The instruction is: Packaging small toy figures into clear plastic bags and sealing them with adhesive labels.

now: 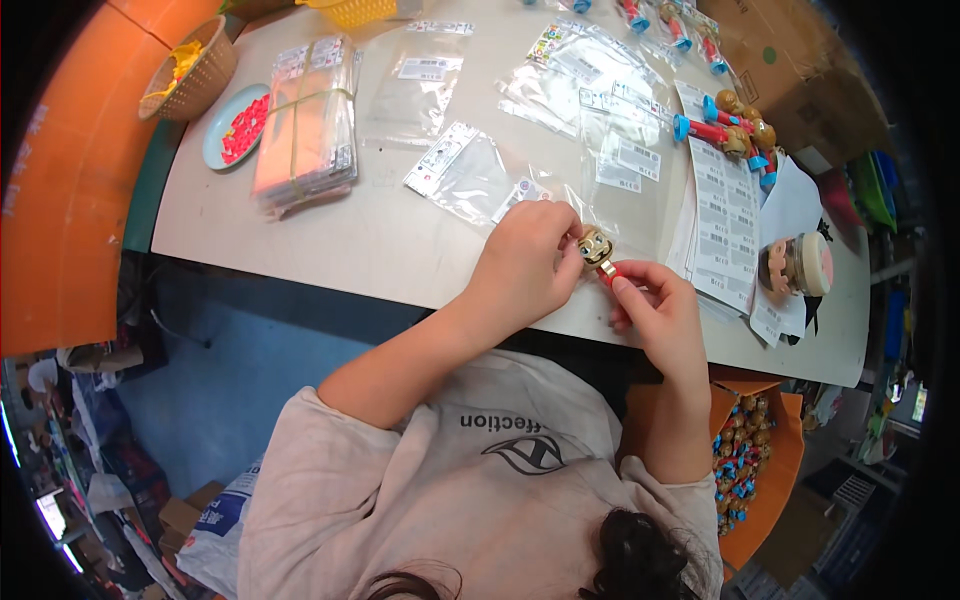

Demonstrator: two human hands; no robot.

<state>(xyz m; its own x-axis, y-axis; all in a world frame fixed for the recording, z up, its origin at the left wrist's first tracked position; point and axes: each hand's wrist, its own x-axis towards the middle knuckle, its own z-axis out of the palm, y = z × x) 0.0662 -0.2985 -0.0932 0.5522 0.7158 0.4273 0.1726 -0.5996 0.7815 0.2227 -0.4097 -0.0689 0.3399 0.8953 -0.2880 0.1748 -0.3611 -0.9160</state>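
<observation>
Just above the table's near edge, my right hand (652,308) is closed on the red lower part of a small toy figure (597,246). The toy has a golden-brown head with a face, turned upward. Beside that head, my left hand (530,258) has its thumb and fingers pinched together, at the head's left side. Whatever lies between those fingertips is hidden. Beyond my hands lies a clear plastic bag (465,170) with a printed header, and more clear bags (625,140) overlap to its right.
A banded bag stack (308,125), a plate (213,140) of small red pieces and a basket (212,70) stand left. Finished-looking toys (735,130), label sheets (722,220) and a jar (800,265) lie right. A box (785,450) of toys sits below the table.
</observation>
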